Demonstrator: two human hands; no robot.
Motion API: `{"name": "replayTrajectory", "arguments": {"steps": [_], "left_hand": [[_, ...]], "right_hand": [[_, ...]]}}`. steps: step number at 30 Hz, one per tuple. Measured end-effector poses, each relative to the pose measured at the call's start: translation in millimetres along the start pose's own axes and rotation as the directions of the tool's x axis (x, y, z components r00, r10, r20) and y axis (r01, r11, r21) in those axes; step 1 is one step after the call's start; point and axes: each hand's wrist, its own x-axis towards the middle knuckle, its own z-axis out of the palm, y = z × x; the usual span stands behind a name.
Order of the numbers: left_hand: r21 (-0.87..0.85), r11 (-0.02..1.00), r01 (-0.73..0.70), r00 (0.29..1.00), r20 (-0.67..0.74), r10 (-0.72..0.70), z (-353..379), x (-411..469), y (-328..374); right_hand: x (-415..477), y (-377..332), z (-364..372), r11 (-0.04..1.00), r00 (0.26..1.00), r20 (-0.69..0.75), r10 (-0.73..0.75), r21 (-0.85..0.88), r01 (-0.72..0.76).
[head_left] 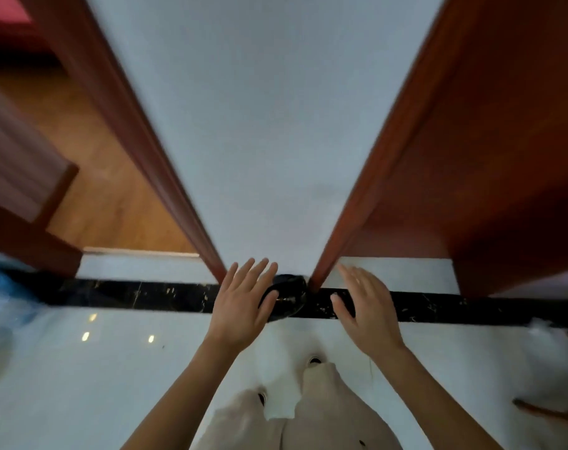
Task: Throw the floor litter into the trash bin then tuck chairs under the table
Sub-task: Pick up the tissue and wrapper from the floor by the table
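While reaching low for dark litter (289,295) on the black strip of the floor (113,368), at the foot of the white wall (269,125): pickup step, seemingly. Flanked by left hand (243,306) and right hand (365,308), each grip apart, empty. Next: closing round it, then finding the bin.

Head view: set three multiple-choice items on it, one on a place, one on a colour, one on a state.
1. Where is the dark round object? A. at the foot of the white wall, between left hand and right hand B. on the wooden floor C. on a chair
2. The marble strip across the pale tiled floor is: A. red B. black C. blue
3. Both hands are: A. fists B. gripping litter C. open, fingers straight

1 A, it sits between both hands; 2 B, black with pale veins; 3 C, nothing held.
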Motion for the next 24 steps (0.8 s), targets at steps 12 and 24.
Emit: {"name": "replayTrajectory", "arguments": {"steps": [12, 24], "left_hand": [[-0.164, 0.864, -0.477, 0.816, 0.283, 0.504, 7, -23, 21], [-0.363, 0.577, -0.732, 0.47, 0.343, 0.813, 55, -1, 164]], "right_hand": [[-176, -73, -7, 0.754, 0.721, -0.251, 0.646, 0.064, -0.654], [-300, -69, -42, 0.323, 0.189, -0.444, 0.876, 0.25, -0.913]]}}
